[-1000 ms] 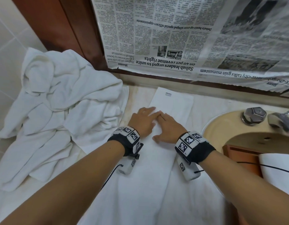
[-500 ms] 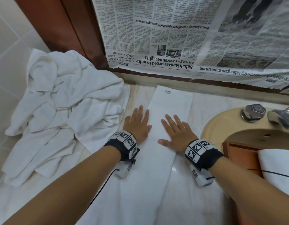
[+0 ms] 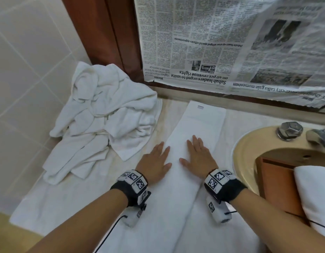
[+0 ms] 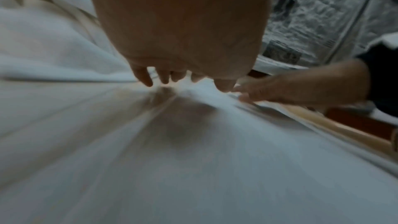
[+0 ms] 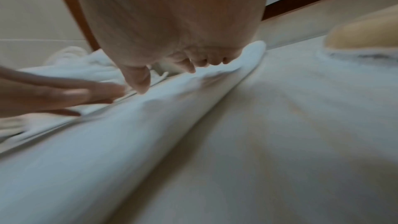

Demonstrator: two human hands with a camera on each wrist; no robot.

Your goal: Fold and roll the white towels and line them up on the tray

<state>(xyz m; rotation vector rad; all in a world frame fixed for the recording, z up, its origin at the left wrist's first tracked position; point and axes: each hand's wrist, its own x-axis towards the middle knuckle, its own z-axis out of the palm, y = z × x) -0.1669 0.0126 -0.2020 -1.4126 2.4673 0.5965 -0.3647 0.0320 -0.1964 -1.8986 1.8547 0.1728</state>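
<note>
A white towel (image 3: 200, 123), folded into a long narrow strip, lies on the counter and runs from the back wall toward me. My left hand (image 3: 155, 161) lies flat with straight fingers along the strip's left edge. On the strip's right half my right hand (image 3: 198, 156) presses down, palm flat. In the left wrist view the left hand (image 4: 181, 74) hovers low over the cloth, the picture blurred. The right wrist view shows the right hand (image 5: 172, 60) on the folded towel (image 5: 150, 125). At the right edge a wooden tray (image 3: 278, 185) holds a rolled white towel (image 3: 316, 196).
A heap of crumpled white towels (image 3: 103, 121) lies at the back left against the tiled wall. A beige sink (image 3: 252, 143) with a chrome tap (image 3: 289, 130) sits at the right, the tray resting in it. Newspaper (image 3: 231, 42) covers the wall behind.
Both hands slid apart from the strip's middle and back toward me, fingers spreading flat. The head view has also shifted slightly.
</note>
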